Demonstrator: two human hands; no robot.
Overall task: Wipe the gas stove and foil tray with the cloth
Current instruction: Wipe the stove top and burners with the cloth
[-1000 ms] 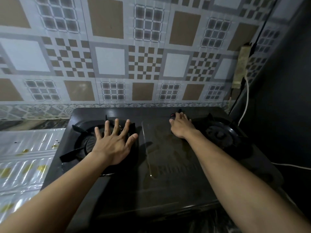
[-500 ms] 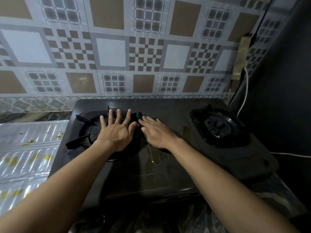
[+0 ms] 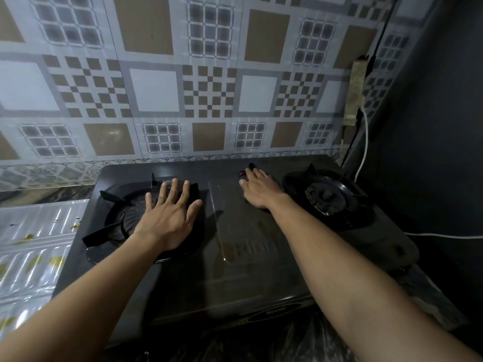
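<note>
The gas stove (image 3: 235, 244) sits with its back edge close to the tiled wall (image 3: 183, 87), a dark wall (image 3: 431, 126) near on the right and the foil tray (image 3: 34, 244) touching its left side. Your left hand (image 3: 167, 218) lies flat, fingers spread, over the left burner (image 3: 122, 220), holding nothing. Your right hand (image 3: 261, 192) presses palm-down on the black top beside the right burner (image 3: 326, 197); a dark cloth (image 3: 248, 169) peeks past its fingertips. The stove's glass looks streaked.
</note>
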